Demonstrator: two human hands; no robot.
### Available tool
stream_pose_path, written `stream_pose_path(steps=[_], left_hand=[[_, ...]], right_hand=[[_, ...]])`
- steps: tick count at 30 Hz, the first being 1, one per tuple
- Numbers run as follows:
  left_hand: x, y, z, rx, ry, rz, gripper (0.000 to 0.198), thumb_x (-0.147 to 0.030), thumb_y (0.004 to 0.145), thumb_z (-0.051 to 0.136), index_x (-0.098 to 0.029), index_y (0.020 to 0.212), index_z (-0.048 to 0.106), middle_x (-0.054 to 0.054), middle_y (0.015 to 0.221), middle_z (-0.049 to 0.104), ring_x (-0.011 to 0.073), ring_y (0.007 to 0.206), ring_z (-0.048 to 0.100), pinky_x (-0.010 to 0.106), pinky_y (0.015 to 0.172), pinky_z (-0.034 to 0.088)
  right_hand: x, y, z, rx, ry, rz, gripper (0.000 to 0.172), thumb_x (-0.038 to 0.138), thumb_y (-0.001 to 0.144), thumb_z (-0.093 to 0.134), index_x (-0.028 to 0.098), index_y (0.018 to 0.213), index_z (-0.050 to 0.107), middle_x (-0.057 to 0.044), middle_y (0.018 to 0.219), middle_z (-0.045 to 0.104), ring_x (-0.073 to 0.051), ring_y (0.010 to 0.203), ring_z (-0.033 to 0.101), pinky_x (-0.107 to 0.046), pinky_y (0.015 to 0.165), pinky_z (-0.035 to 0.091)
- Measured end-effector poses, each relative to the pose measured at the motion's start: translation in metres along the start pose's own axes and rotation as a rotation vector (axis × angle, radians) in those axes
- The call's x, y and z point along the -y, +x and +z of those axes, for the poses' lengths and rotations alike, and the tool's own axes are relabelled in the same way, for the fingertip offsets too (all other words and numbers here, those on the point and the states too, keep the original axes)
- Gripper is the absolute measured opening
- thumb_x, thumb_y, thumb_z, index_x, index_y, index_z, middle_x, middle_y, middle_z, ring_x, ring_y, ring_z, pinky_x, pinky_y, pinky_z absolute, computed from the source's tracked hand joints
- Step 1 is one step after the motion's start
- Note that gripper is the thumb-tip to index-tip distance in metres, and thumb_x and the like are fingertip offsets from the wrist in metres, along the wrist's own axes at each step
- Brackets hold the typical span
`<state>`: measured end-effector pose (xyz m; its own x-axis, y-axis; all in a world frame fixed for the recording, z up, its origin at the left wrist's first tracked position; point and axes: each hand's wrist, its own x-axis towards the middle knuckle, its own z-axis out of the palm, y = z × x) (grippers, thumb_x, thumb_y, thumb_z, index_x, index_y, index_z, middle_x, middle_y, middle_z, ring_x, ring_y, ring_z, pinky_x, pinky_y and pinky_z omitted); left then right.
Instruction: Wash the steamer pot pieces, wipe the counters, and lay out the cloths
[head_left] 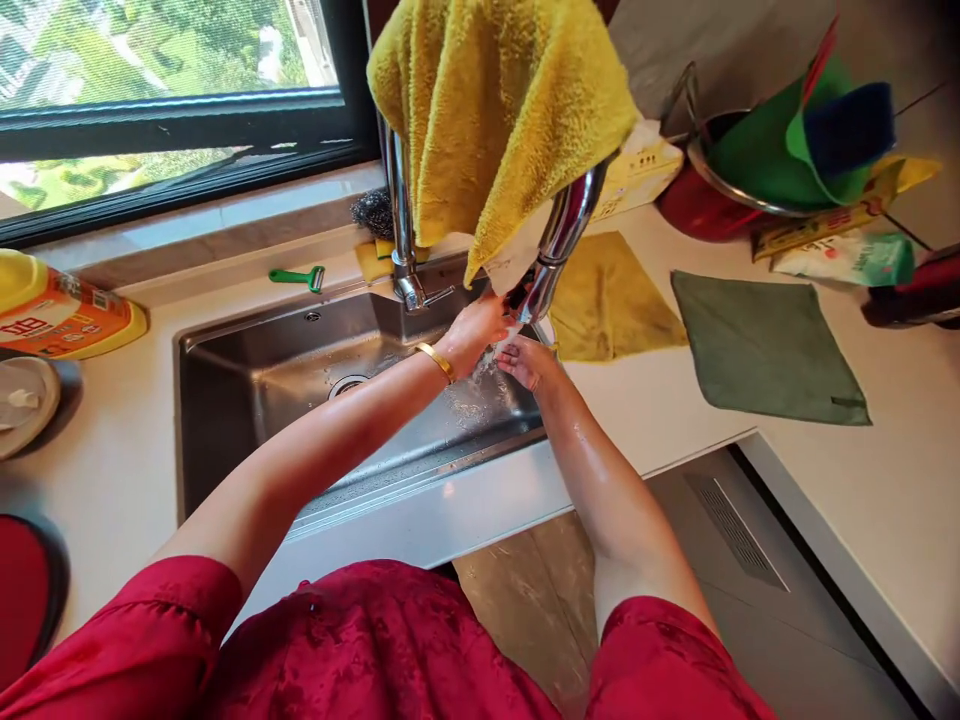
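My left hand (478, 332), with a gold bangle (436, 361) at the wrist, is raised over the right part of the steel sink (247, 370). Its fingertips reach the end of the chrome faucet (544, 270) and are partly hidden there, so I cannot tell whether they grip it. Water (491, 358) runs down between my hands and splashes on the sink floor. Just below the spout, my right hand (527, 362) is wet, palm turned inward, its fingers loosely apart with nothing in them. A yellow towel (502, 110) hangs over the faucet's arch.
Behind the sink lie a green peeler (297, 278), a sponge (373, 262) and a dark scourer (373, 213). A yellow detergent bottle (67, 305) stands left. To the right are a yellow cloth (611, 300), a green cloth (769, 345) and a red pot (697, 190) holding coloured sheets.
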<state>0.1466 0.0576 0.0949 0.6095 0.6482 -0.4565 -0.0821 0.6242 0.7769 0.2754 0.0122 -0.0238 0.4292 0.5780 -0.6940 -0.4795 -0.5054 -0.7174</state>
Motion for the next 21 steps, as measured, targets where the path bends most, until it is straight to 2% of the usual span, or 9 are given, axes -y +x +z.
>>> stream_pose_path(steps=[3,5,8,11,14,16,19,21], left_hand=[[-0.005,-0.017,-0.007,-0.007,-0.045,-0.008,0.028,-0.029,0.1,0.041,-0.011,0.103,0.062,0.011,0.101,0.068,0.0207,0.102,0.063,0.032,0.096,0.044],[-0.007,-0.033,-0.024,0.042,-0.101,-0.012,0.034,-0.03,0.101,0.036,-0.011,0.098,0.063,0.01,0.09,0.069,0.0203,0.093,0.065,0.034,0.093,0.047],[-0.011,-0.061,-0.067,0.048,-0.176,-0.03,0.042,-0.037,0.102,0.031,-0.012,0.094,0.065,0.008,0.08,0.069,0.0202,0.084,0.067,0.037,0.088,0.052],[-0.028,-0.084,-0.124,-0.05,-0.188,-0.061,0.047,-0.043,0.101,0.031,-0.013,0.091,0.066,0.008,0.072,0.068,0.0207,0.077,0.069,0.037,0.08,0.055],[-0.055,-0.093,-0.178,-0.139,-0.151,-0.055,0.054,-0.048,0.1,0.028,-0.014,0.087,0.068,0.008,0.064,0.066,0.0194,0.065,0.067,0.034,0.069,0.056],[-0.07,-0.091,-0.203,-0.16,-0.135,-0.043,0.057,-0.048,0.1,0.025,-0.014,0.082,0.067,0.008,0.06,0.065,0.0175,0.057,0.064,0.03,0.059,0.054],[-0.077,-0.081,-0.223,-0.128,-0.182,-0.044,0.054,-0.041,0.1,0.026,-0.013,0.075,0.066,0.009,0.058,0.064,0.0153,0.05,0.061,0.025,0.052,0.048],[-0.068,-0.071,-0.227,-0.091,-0.274,-0.052,0.047,-0.033,0.098,0.03,-0.012,0.077,0.066,0.008,0.058,0.064,0.0149,0.05,0.06,0.025,0.053,0.048]], right_hand=[[-0.007,0.004,0.012,-0.029,-0.035,-0.007,0.012,0.016,0.085,0.051,0.019,0.074,0.056,0.003,0.059,0.059,-0.009,0.053,0.053,-0.023,0.058,0.042],[-0.016,0.005,0.021,-0.047,-0.065,-0.002,0.012,0.016,0.086,0.051,0.019,0.075,0.057,0.002,0.06,0.06,-0.009,0.054,0.054,-0.024,0.06,0.044],[-0.031,0.003,0.038,0.03,-0.124,0.033,0.012,0.018,0.086,0.053,0.018,0.077,0.06,0.002,0.062,0.063,-0.009,0.054,0.055,-0.024,0.061,0.045],[-0.041,-0.003,0.065,0.123,-0.178,0.089,0.012,0.017,0.088,0.053,0.018,0.079,0.062,0.001,0.063,0.065,-0.008,0.054,0.057,-0.021,0.057,0.043],[-0.046,-0.009,0.106,0.179,-0.201,0.115,0.016,0.015,0.09,0.05,0.017,0.077,0.061,0.001,0.062,0.065,-0.008,0.053,0.057,-0.02,0.056,0.043],[-0.046,-0.015,0.141,0.241,-0.189,0.126,0.018,0.015,0.091,0.049,0.017,0.077,0.06,0.001,0.06,0.064,-0.008,0.052,0.057,-0.019,0.055,0.042],[-0.043,-0.029,0.194,0.371,-0.084,0.161,0.021,0.019,0.094,0.046,0.017,0.078,0.06,0.0,0.062,0.066,-0.009,0.055,0.059,-0.02,0.056,0.045],[-0.039,-0.04,0.224,0.497,0.057,0.175,0.027,0.028,0.097,0.042,0.017,0.081,0.061,-0.001,0.064,0.066,-0.011,0.059,0.061,-0.021,0.058,0.048]])
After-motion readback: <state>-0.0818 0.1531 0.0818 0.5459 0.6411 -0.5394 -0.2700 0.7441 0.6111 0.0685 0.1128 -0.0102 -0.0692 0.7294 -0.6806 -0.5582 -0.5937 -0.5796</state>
